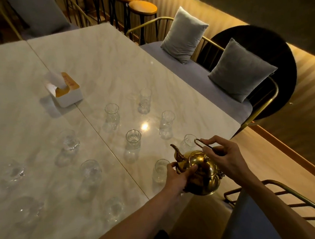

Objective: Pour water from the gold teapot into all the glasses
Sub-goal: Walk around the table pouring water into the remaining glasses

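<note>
The gold teapot (pixel 202 171) is at the table's near right edge, its spout pointing up and to the left. My right hand (pixel 227 156) grips its thin wire handle (pixel 202 143) from above. My left hand (pixel 178 177) cups the pot's left side just below the spout. Several clear glasses stand upright on the marble table (pixel 98 67). One glass (pixel 160 170) is directly left of the pot, partly behind my left hand. Another glass (pixel 189 142) stands just behind the spout. Further glasses (pixel 133 145) (pixel 166 124) (pixel 90 179) spread left and back. I cannot tell the water level in them.
A white tissue box (pixel 65 91) sits at the table's middle. A bench with grey cushions (pixel 183 36) (pixel 240 70) runs along the right side. A gold wire chair (pixel 289 199) stands at lower right. Round stools (pixel 142 8) line the back.
</note>
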